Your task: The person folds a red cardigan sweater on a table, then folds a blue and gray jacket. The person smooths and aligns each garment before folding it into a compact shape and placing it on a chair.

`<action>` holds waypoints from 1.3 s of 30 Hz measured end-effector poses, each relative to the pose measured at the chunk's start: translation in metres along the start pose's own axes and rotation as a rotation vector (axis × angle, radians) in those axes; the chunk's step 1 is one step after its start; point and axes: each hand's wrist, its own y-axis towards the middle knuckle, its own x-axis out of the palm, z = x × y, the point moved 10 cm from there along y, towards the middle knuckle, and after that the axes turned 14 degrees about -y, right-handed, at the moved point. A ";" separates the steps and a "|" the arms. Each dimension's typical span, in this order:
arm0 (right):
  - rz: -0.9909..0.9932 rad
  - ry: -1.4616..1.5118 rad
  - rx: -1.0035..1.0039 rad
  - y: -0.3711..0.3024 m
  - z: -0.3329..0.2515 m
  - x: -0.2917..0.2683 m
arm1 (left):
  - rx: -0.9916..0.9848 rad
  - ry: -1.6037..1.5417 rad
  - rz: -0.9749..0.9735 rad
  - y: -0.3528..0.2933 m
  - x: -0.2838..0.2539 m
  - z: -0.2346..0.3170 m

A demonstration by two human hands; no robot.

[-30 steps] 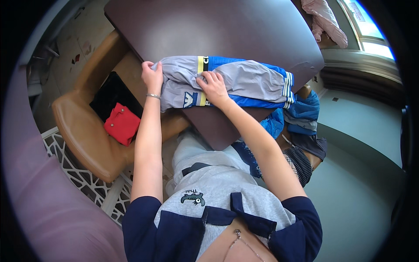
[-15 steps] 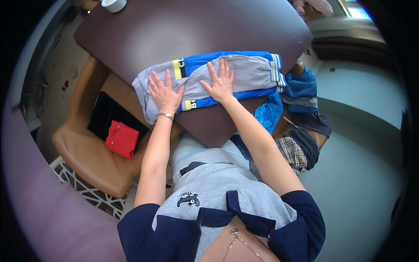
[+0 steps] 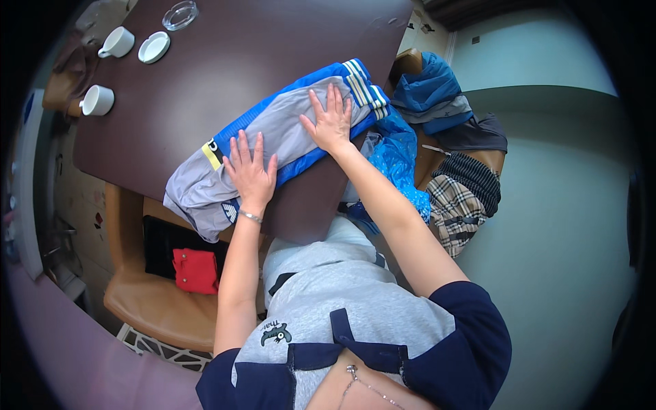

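A grey and blue jacket [image 3: 280, 126], folded into a long strip with its grey side mostly up, lies slantwise across the table near me. Its striped knit bands [image 3: 365, 92] are at the far right end, and a yellow patch [image 3: 211, 156] shows on the left part. My left hand [image 3: 251, 171] rests flat on the middle of the jacket with its fingers spread. Closer to the striped bands, my right hand [image 3: 330, 119] also presses flat on the cloth, fingers stretched out. Neither hand grasps anything.
On the dark table [image 3: 157, 102] stand white cups [image 3: 117, 42], a white dish [image 3: 154, 48] and a glass ashtray [image 3: 180, 15]. A red folded garment [image 3: 195, 270] lies on the left tan chair [image 3: 157, 311]. At right are blue clothing [image 3: 427, 85] and plaid cloth [image 3: 454, 208].
The view has turned, bringing the cups and ashtray into sight and slanting the jacket. My left hand has slid from left of the yellow patch to its right; my right hand sits nearer the striped bands.
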 end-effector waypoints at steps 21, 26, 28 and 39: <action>-0.804 0.631 0.441 0.048 0.177 0.076 | 0.036 -0.427 -0.172 0.051 0.115 0.104; -0.902 1.092 0.458 0.052 0.131 0.031 | 0.092 -0.427 -0.159 0.045 0.118 0.099; -0.747 0.962 0.275 0.062 0.107 -0.001 | 0.135 -0.426 -0.142 0.041 0.112 0.102; -0.397 0.507 -0.178 0.029 -0.090 -0.077 | -0.321 -1.309 -0.109 0.003 0.140 0.055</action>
